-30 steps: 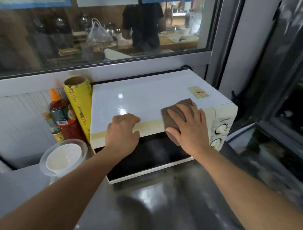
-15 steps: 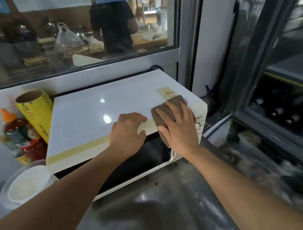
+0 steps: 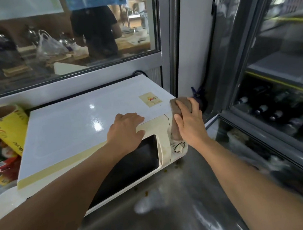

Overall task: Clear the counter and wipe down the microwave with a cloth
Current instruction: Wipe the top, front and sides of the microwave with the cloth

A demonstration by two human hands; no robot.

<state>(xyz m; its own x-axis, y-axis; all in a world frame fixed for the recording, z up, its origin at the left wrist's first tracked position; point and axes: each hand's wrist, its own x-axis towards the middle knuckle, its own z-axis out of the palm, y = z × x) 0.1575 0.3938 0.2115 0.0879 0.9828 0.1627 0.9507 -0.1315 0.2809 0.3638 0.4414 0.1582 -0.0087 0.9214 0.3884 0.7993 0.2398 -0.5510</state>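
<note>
While the microwave (image 3: 85, 133) stands at the back of the steel bench (image 3: 175, 206), its long axis running left to right along the rear edge, both hands are on its top front edge.

Item: cloth (image 3: 180, 104), brown, folded. Draped over the microwave's top right front corner, above the control dials (image 3: 178, 147); partly hidden under the fingers.

Item: right hand (image 3: 190, 124). Fingers laid nearly straight over the cloth, pressing it onto the corner rather than closing round it. Plainly the nearer hand to the cloth and to the unseen right side panel.

Item: left hand (image 3: 125, 130). Fingers curled over the front lip above the door (image 3: 126, 170), holding no loose thing; it appears to brace the appliance.

Governing relation: the cloth sits at the extreme right end of the long axis, so remaining wiping probably lies either down the control panel or leftward across the top.

Other items: yellow wrap roll (image 3: 8, 126) and sauce bottle (image 3: 0, 159) at the bench's left rear; crumbs (image 3: 145, 192) on the bench below the door. Counter clearing judged incomplete.
</note>
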